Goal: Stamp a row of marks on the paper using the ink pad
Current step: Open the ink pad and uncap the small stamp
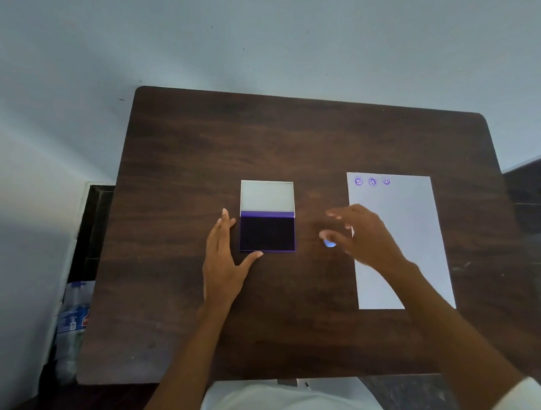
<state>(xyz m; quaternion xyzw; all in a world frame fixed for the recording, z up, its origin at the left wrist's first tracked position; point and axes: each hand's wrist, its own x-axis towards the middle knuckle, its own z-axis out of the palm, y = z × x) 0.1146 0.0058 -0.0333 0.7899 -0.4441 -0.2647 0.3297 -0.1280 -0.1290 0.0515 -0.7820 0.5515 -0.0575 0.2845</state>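
My right hand (364, 235) is hanging between the ink pad and the paper, blurred, its fingers spread loosely; a small round stamp (329, 243) with a bluish face is showing at my fingertips, though the blur is keeping me from telling how firmly I am gripping it or whether it is clear of the table (196, 152). My left hand (223, 255) is lying flat and open on the wood, holding nothing, its fingers running along the left edge of the ink pad (267, 233) and its thumb touching the near edge, steadying the case. The pad is sitting mid-table with its pale lid (267, 194) folded back away from me and the dark inked surface exposed. The paper (403, 222) is lying to the right of the pad, well apart from it, its long axis running away from me and its short edge at the far end. Three purple marks (372, 181) are standing along that far edge, starting at the left corner and heading right, so I am judging the row roughly half done, with bare paper to the right of the third mark waiting. Off the table's left side, a plastic bottle (72, 324) is resting on the floor.
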